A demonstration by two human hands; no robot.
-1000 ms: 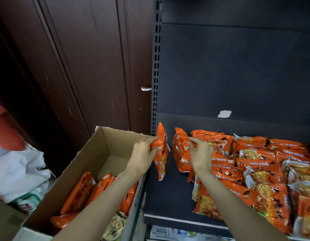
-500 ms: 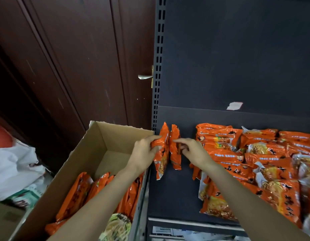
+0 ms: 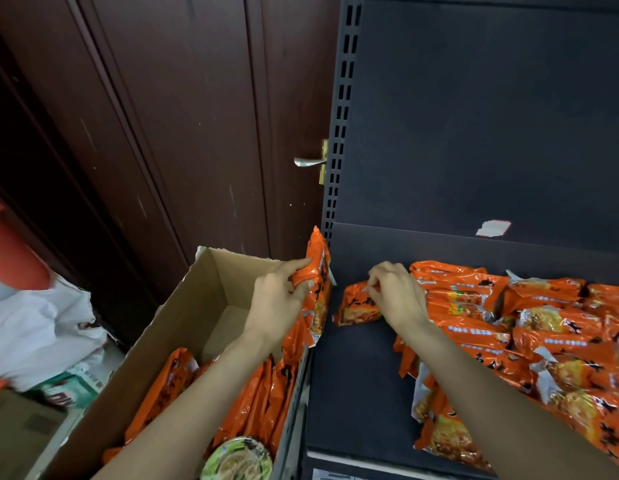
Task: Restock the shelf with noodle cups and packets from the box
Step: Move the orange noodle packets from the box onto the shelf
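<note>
Restocking is judged partly complete. To the right of the right hand (image 3: 394, 296), a mass of orange noodle packets (image 3: 530, 334) already covers much of the dark shelf (image 3: 356, 393), overlapping one another and lying flat or slanted rather than in tidy rows. The shelf surface between the two hands and below the right hand remains bare, so room is left to fill. The left hand (image 3: 277, 299) grips an upright packet (image 3: 316, 289) by its upper edge, fingers curled round it, holding it on edge at the shelf's left border, just right of the cardboard box (image 3: 183, 317). The right hand has its fingers curled and pinching the top of a second packet (image 3: 356, 306), which lies tilted on the shelf just left of the stocked mass. Below the left forearm the box still holds a number of orange packets (image 3: 263, 393) standing on edge, and a green-lidded noodle cup (image 3: 237, 462) at its near end; no cups are seen on the shelf. The far end of the box shows bare cardboard. The packets appear as glossy, crinkled orange film with dark lettering and a noodle picture; they look light, soft and liable to slide or topple if stood on edge unsupported.
</note>
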